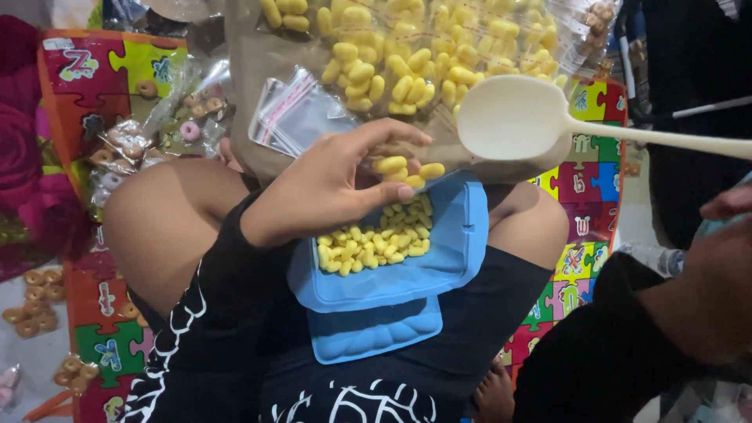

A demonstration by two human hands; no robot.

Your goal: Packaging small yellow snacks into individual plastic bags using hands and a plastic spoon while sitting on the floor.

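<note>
Left hand (329, 184) reaches in over the lap, fingers curled and pinching a few yellow puffed snacks (409, 168) right at the fingertips, just above the blue tray (454, 243). That tray sits on the person's lap, its near-left part heaped with more of the same yellow pieces (374, 243), directly under the hand. Beyond it, a big clear bag of yellow snacks (407, 47) spreads across the far side, with a stack of small empty zip bags (294, 113) lying on it beside the thumb. A white plastic scoop (513, 121) hovers over the tray's far-right corner. The right hand (728, 204) shows only at the right edge, blurred; its grip cannot be told. Ring-shaped snack packets (145, 133) lie on the puzzle mat (110, 70) to the left.
</note>
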